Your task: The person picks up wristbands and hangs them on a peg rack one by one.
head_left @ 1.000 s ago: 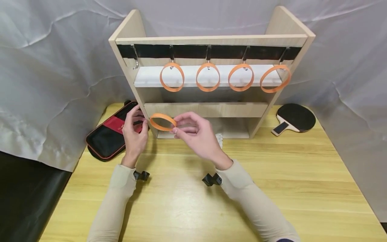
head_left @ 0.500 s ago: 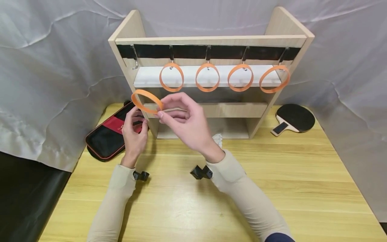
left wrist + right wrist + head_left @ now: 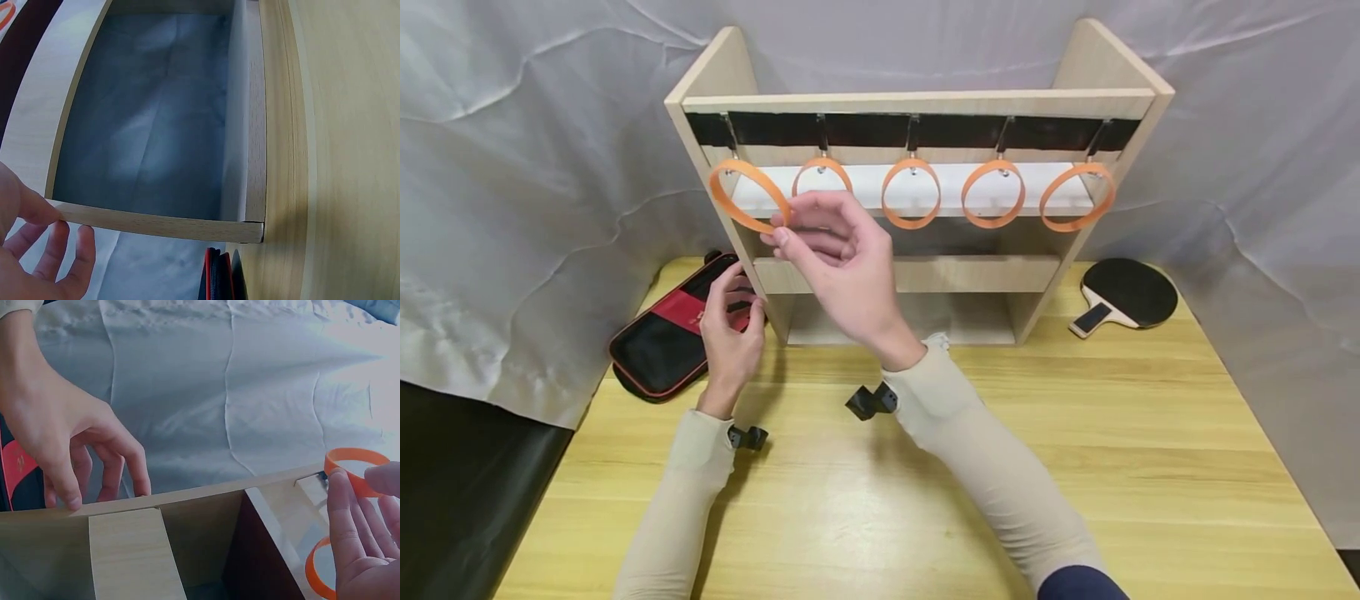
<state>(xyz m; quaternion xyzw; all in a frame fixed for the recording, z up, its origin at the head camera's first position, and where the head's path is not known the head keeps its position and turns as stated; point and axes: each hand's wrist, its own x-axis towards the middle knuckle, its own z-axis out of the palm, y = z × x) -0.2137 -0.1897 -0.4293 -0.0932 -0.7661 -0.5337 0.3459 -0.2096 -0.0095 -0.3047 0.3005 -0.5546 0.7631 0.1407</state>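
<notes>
My right hand (image 3: 850,271) pinches an orange ring (image 3: 719,200) between thumb and fingers, up at the leftmost metal hook (image 3: 730,137) of the wooden shelf (image 3: 910,273). The ring overlaps this hook in the head view; whether it sits on it I cannot tell. In the right wrist view the held ring (image 3: 356,454) is tilted above another orange ring (image 3: 315,581). Lower down, my left hand (image 3: 730,342) grips the shelf's left side panel, thumb at the front edge and fingers on the outer face, as the left wrist view shows with the hand (image 3: 37,250).
Several orange rings hang from the other hooks, among them one at the middle (image 3: 912,224). A black and red case (image 3: 662,342) lies left of the shelf. To its right lies a table tennis bat (image 3: 1131,292) on the wooden table (image 3: 1075,467). Grey cloth (image 3: 550,167) hangs behind.
My right hand has carried the orange ring up and to the left, from in front of the lower shelf to the leftmost hook. The left hand has stayed at the side panel.
</notes>
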